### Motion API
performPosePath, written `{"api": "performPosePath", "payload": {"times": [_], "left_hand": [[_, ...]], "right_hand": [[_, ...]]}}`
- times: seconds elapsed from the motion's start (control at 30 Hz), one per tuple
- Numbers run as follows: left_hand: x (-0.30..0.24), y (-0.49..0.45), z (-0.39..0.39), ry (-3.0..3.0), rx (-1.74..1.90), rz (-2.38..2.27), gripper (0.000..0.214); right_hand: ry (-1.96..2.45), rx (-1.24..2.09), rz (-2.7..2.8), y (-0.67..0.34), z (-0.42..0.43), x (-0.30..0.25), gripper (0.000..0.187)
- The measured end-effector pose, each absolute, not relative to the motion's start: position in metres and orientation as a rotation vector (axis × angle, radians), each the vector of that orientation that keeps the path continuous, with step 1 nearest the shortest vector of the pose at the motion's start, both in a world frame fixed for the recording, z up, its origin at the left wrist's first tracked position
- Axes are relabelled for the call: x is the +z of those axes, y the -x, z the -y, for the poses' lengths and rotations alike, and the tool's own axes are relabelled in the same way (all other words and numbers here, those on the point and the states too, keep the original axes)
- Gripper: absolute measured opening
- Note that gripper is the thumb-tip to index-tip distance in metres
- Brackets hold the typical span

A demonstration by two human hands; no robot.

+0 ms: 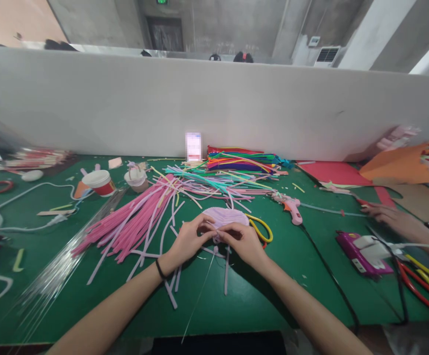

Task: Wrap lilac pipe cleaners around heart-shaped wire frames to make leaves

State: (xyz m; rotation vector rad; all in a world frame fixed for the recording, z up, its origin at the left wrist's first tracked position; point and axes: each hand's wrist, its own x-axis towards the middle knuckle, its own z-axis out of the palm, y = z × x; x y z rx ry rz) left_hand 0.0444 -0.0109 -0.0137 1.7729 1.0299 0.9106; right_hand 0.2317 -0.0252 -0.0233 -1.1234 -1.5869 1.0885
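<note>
My left hand (190, 239) and my right hand (246, 241) meet at the middle of the table, thumbs and forefingers pinched together on a small curled piece of lilac pipe cleaner (216, 238). Just beyond my fingertips is a rounded lilac shape (227, 215), seemingly made of pipe cleaners laid side by side. Whether it joins the curled piece is hidden by my fingers. Below my hands, a thin wire stem (199, 298) with a small lilac tip slants toward me. Yellow-handled scissors (261, 229) lie right of the shape, partly behind my right hand.
Pink pipe cleaners (136, 217) fan out at left, near clear-silver wires (66, 261) and a paper cup (99, 183). Colourful bundles (240, 160) and a lit phone (194, 146) stand behind. At right are a pink glue gun (292, 208), a purple power strip (362, 254) and another person's hand (387, 217).
</note>
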Motion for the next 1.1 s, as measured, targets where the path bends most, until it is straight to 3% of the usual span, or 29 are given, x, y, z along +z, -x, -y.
{"api": "performPosePath", "payload": {"times": [0.2, 0.37, 0.57, 1.1], "left_hand": [[-0.013, -0.044, 0.011, -1.744, 0.912, -1.053, 0.026], [-0.009, -0.042, 0.010, -1.857, 0.865, -1.081, 0.027], [-0.007, -0.045, 0.009, -2.174, 0.795, -1.072, 0.050], [-0.018, -0.051, 0.002, -2.266, 0.731, -0.974, 0.037]], "right_hand": [[1.089, 1.218, 1.531, -0.231, 0.025, -0.022, 0.016], [1.117, 1.141, 1.601, -0.230, 0.025, -0.022, 0.013], [1.124, 0.996, 1.661, -0.228, 0.024, -0.016, 0.006], [1.109, 0.699, 1.786, -0.220, 0.030, -0.015, 0.006]]}}
